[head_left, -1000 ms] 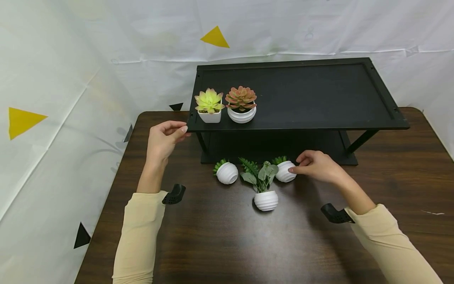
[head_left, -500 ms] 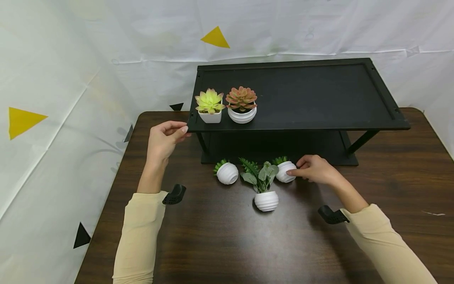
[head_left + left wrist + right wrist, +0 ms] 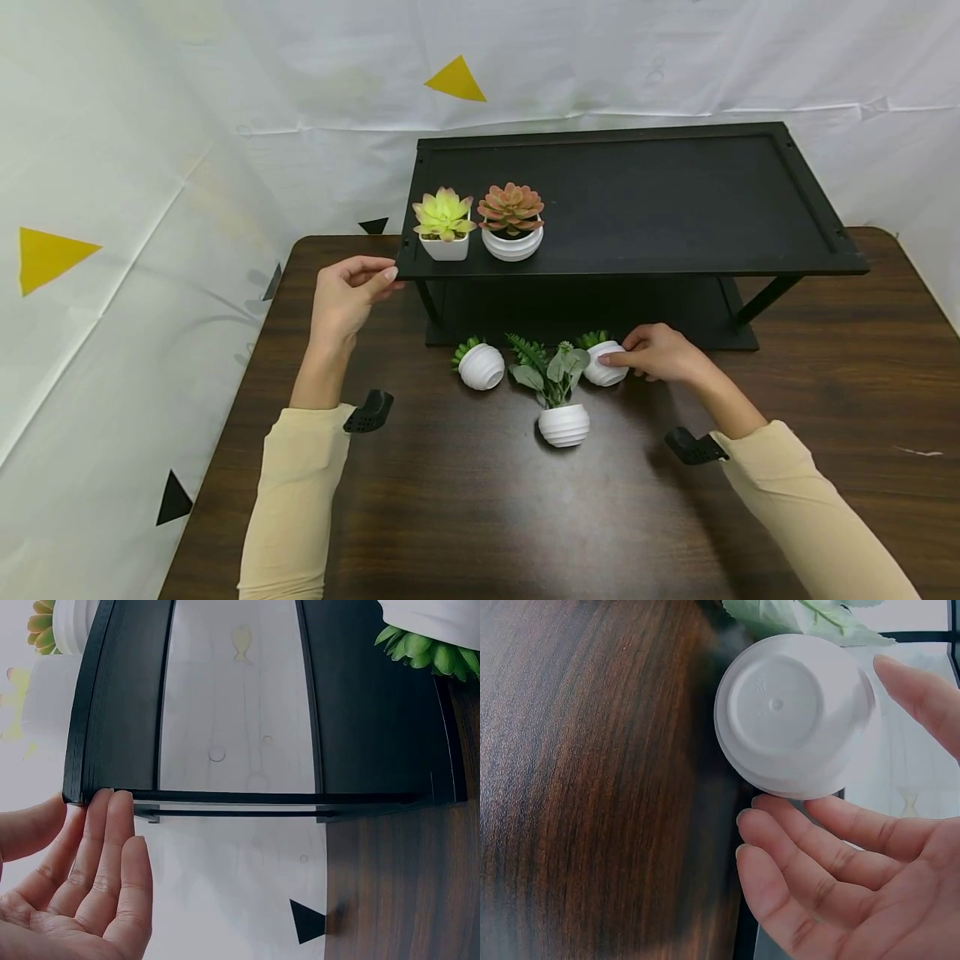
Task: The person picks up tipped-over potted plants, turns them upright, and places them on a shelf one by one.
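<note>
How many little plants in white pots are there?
5: the yellow plant and reddish plant on the shelf; the left green plant, middle leafy plant and right green plant on the table.

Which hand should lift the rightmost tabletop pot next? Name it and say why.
Probably the right hand: it is at that white pot, thumb and fingers about it. The left hand is farther off, gripping the black shelf.

We can read no words, brands or numbers. On the underside of the white pot [image 3: 795,716] between the thumb and fingers of the right hand [image 3: 877,885], we find tiny raised marks beside a central dot, too faint to make out. Well beyond that grip, the white sheet [image 3: 570,67] shows a faint looped outline we cannot identify.
</note>
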{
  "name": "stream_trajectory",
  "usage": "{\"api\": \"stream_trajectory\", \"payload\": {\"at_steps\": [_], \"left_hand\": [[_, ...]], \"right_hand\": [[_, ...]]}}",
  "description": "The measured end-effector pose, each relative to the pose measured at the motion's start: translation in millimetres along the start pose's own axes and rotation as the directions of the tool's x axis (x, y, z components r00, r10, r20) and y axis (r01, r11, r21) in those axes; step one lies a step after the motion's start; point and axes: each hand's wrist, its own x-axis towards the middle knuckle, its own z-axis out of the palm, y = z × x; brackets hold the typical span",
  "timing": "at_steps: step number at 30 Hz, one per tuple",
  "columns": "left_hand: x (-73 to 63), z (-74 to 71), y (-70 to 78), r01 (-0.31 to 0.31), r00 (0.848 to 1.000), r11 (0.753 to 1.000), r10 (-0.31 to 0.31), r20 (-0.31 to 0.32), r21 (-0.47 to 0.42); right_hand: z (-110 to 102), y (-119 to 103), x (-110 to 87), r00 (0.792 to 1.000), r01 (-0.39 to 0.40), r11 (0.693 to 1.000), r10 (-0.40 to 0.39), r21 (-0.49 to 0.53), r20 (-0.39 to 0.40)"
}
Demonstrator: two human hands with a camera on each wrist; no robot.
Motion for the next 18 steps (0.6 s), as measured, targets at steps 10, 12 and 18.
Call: {"api": "stream_trajectory", "payload": {"at_steps": [10,12,18], "left_hand": [[0.1,0.0,-0.1,0.003,1.000,1.000,-0.003,0.000,-0.009],[0.0,0.1,0.1,0.005,1.000,1.000,-0.005,-0.001,-0.008],[-0.3,0.0,0.9,0.010,1.000,1.000,-0.010,-0.002,-0.008]], "right_hand": [[1.9,1.1,4.9,1.000,0.008,1.000,-0.008,-0.003,0.019],[2.2,0.9,5.4,1.000,0.010,1.000,-0.010,0.003,0.023],[3.5,0.6,6.2,0.999,0.010,1.000,-0.011,0.017,0.042]]}}
